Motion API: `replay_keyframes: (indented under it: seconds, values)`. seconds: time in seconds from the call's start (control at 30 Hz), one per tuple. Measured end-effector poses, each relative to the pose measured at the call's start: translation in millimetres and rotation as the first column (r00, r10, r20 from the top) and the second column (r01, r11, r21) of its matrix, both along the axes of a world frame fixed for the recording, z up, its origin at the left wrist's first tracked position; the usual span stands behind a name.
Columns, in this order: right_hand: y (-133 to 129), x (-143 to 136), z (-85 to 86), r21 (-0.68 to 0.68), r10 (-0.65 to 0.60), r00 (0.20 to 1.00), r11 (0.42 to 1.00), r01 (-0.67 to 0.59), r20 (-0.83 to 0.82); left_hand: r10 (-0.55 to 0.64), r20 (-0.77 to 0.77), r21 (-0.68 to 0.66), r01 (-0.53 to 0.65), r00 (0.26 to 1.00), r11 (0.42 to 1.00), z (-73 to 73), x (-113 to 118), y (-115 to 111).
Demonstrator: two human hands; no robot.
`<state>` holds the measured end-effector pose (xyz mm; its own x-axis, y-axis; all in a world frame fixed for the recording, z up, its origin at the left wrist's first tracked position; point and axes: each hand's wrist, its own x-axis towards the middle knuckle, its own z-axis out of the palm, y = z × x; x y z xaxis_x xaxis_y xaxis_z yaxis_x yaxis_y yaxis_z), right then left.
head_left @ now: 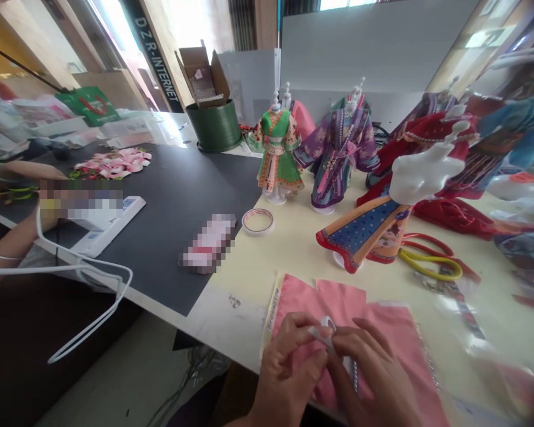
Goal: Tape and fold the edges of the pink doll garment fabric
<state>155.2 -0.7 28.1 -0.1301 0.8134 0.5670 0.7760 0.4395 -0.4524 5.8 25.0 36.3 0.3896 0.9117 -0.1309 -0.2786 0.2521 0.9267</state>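
Cream surface (293, 249) crowded with costumed doll stands, left hand (287, 370) and right hand (374, 373) together pinching a small white strip (324, 332) over pink fabric (374, 320), tape roll (258, 221) beyond.

A: What do the wearer's hands look like?
B: The left hand (289, 370) and right hand (374, 373) are bare: no gloves, rings or sleeves show. Short, unpainted nails tip the fingers (314, 341).

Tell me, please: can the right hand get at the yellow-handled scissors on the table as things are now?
Probably yes. The scissors lie in the open on the table, up and to the right of the right hand. Nothing stands between, but both hands pinch a small white strip, so it must release first.
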Motion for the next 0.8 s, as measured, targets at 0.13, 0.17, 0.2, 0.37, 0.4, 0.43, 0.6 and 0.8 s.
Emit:
replay_keyframes:
  seconds: [0.13, 0.17, 0.2, 0.37, 0.4, 0.43, 0.6, 0.8]
  values:
    - [-9, -6, -16.1, -0.117, -0.094, 0.981, 0.99, 0.074, -0.172, 0.063, 0.032, -0.016, -0.063, 0.997, 0.998, -3.9, 1, -3]
    - [-12, -11, -18.9, -0.158, -0.143, 0.957, 0.982, 0.105, -0.251, 0.059, 0.04, -0.017, -0.058, 0.997, 0.998, -4.4, 2, -3]
    - [-16, -16, -20.7, -0.202, -0.199, 0.922, 0.97, 0.136, -0.331, 0.051, 0.047, -0.015, -0.05, 0.998, 0.999, -4.6, 2, -3]
    - [-22, -35, -15.0, -0.352, -0.349, 0.767, 0.92, 0.171, -0.539, 0.023, 0.081, 0.005, -0.024, 0.996, 1.0, -2.4, 2, -3]
    - [-21, -36, -12.9, -0.368, -0.343, 0.749, 0.919, 0.142, -0.567, 0.018, 0.083, 0.01, -0.019, 0.996, 1.0, -1.7, 1, -4]
    - [-20, -35, -11.2, -0.384, -0.333, 0.729, 0.917, 0.103, -0.598, 0.014, 0.084, 0.021, -0.016, 0.996, 1.0, -1.1, 1, -4]
    - [-14, -29, -10.6, -0.443, -0.311, 0.685, 0.897, -0.018, -0.658, 0.019, 0.082, 0.124, -0.029, 0.996, 0.992, 0.9, 1, -4]
    - [-17, -34, -15.0, -0.441, -0.357, 0.628, 0.897, 0.025, -0.691, 0.058, -0.035, 0.108, -0.054, 0.998, 0.993, 1.2, 1, -5]
